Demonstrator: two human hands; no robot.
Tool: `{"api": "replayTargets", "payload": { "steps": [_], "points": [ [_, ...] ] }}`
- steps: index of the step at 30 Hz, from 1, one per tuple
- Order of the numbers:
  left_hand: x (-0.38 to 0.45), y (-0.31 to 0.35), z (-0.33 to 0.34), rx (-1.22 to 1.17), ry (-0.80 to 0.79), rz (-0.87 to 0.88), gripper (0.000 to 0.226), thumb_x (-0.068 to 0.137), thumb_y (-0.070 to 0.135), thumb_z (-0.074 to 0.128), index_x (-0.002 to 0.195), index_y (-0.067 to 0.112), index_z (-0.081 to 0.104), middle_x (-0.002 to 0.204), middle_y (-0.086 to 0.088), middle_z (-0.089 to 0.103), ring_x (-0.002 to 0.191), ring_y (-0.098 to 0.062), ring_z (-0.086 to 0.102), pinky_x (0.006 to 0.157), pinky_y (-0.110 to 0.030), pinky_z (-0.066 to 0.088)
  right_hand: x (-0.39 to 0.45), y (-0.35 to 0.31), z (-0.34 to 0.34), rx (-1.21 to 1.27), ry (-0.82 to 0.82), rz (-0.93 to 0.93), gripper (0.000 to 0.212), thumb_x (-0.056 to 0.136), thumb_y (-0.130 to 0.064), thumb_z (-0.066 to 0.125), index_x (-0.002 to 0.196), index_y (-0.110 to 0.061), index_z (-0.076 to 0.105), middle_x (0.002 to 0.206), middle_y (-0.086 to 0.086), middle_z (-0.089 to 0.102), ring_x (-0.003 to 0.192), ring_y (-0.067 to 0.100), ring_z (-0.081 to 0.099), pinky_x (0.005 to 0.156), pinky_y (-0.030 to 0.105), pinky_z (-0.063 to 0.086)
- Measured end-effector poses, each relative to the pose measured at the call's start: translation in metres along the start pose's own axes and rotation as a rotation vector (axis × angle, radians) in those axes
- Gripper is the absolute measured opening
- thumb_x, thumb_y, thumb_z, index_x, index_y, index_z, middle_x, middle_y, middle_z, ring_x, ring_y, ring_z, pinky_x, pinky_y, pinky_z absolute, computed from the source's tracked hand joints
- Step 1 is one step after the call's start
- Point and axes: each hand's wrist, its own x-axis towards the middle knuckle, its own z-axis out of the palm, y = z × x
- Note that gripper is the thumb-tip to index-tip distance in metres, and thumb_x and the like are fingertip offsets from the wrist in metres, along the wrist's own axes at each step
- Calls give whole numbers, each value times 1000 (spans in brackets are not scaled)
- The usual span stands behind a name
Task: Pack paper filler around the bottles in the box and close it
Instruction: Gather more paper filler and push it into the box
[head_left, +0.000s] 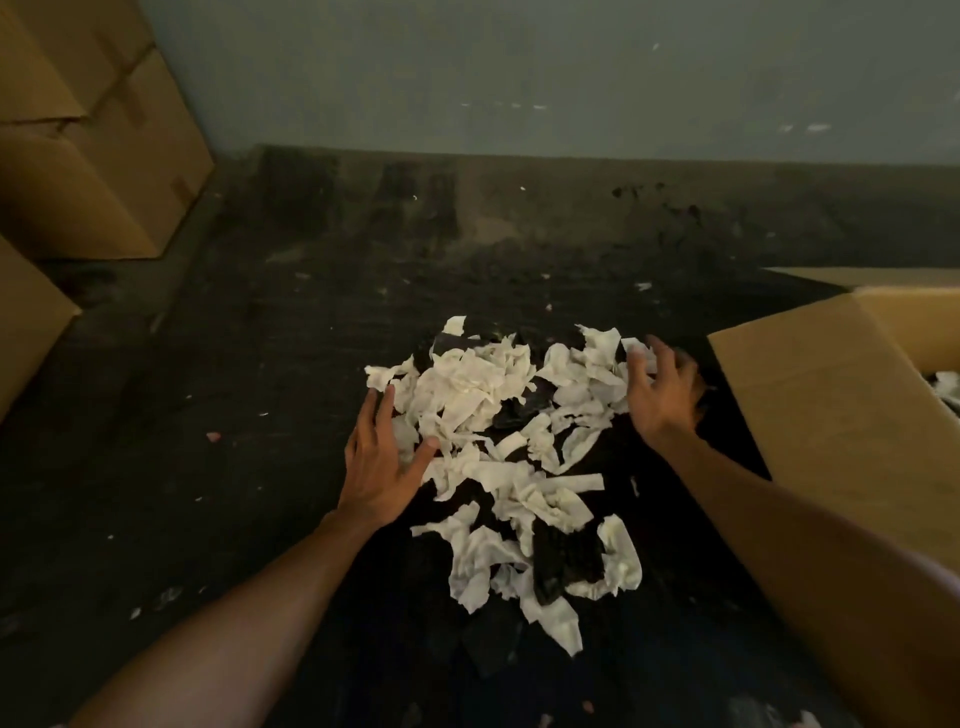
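Paper filler (506, 457) lies in a loose pile of torn white scraps on the dark floor (208, 519), approx centre of view. Pile edges are ragged; scraps thin out toward the near end, w/ dark floor showing through gaps.

Left hand (382, 462) is at the pile's left edge, fingers spread, palm down, fingertips touching the outer scraps. Not pinching anything. Right hand (660, 389) is at the pile's far right edge, fingers spread and curled a bit, over the scraps there; can't tell if it presses on them. Nothing held in either hand. The hands flank the pile, well apart.

Box (852, 467) stands open at right, its near flap folded out and down toward the floor. Flap's left edge is just beside the right hand and wrist, so little room on that side. A bit of white filler shows inside at the far right edge of view; bottles not visible.

Open floor to the left of the pile and beyond it up to the wall (519, 78). Stacked cartons (93, 145) in the far left corner, well apart from the pile; another carton (26, 322) at the left edge.
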Motion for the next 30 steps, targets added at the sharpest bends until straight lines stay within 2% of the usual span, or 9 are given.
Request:
{"api": "replayTargets", "payload": {
  "steps": [3, 6, 12, 15, 19, 22, 24, 27, 30],
  "points": [
    [30, 9, -7, -29, 96, -42, 94, 79, 80, 32, 154, 34, -1, 160, -7, 6, 145, -31, 17, 116, -55, 17, 62, -2, 1, -61, -135, 78, 72, 87, -79, 22, 151, -46, 22, 166, 4, 2, 151, 35, -5, 117, 64, 1],
    [67, 19, -15, -36, 112, -73, 93, 77, 84, 28, 153, 40, -5, 163, -5, 3, 147, -32, 11, 114, -59, 16, 106, 0, 12, -194, -277, 56, 84, 80, -86, 6, 153, -47, 14, 167, 5, 5, 151, 35, -4, 118, 62, -4],
    [116, 52, -19, -182, -276, -32, 86, 78, 87, 28, 151, 50, 1, 165, 3, 4, 149, -31, 14, 114, -62, 20, 79, -38, 26, -335, -620, -323, 66, 99, -62, 6, 155, -32, 23, 163, 7, 21, 150, 34, 12, 119, 60, 0],
    [109, 68, -25, -243, -379, 40, 84, 88, 72, 42, 153, 45, -5, 164, 4, 0, 148, -25, 17, 114, -52, 24, 56, -48, 25, -316, -783, -394, 73, 90, -77, 13, 154, -42, 18, 165, -1, 16, 152, 30, 4, 118, 61, 0],
    [79, 71, -41, -70, -466, 220, 112, 72, 78, 60, 146, 52, -21, 162, 13, -15, 150, -23, 6, 116, -54, 24, 20, -37, 10, -367, -911, -475, 86, 73, -92, 34, 146, -62, 1, 166, -6, -1, 152, 29, -5, 116, 66, 8],
    [46, 62, -34, 262, -608, 346, 136, 53, 88, 63, 139, 51, -35, 154, 12, -39, 147, -27, -22, 118, -60, 0, -9, -19, 7, -610, -889, -597, 107, 61, -94, 49, 138, -67, -21, 157, -12, -37, 141, 28, -37, 108, 73, -11],
    [22, 52, -17, 409, -666, 401, 143, 47, 92, 62, 137, 47, -40, 148, 9, -49, 144, -35, -27, 115, -63, -8, -27, -3, 16, -677, -863, -650, 118, 57, -93, 54, 136, -65, -29, 151, -8, -48, 136, 31, -44, 103, 75, -16],
    [-2, 36, 10, 528, -595, 434, 142, 47, 96, 54, 140, 42, -39, 151, 2, -45, 145, -43, -20, 113, -65, -11, -52, 27, 37, -786, -737, -799, 124, 54, -96, 49, 140, -57, -31, 154, -3, -44, 139, 37, -40, 103, 79, -13],
    [-15, 26, 21, 491, -458, 425, 131, 53, 100, 45, 148, 43, -24, 162, -2, -17, 148, -37, -7, 117, -57, -7, -71, 47, 46, -822, -572, -866, 114, 62, -94, 40, 148, -51, -22, 164, 3, -21, 148, 40, -20, 108, 77, 1]
  ]
}}
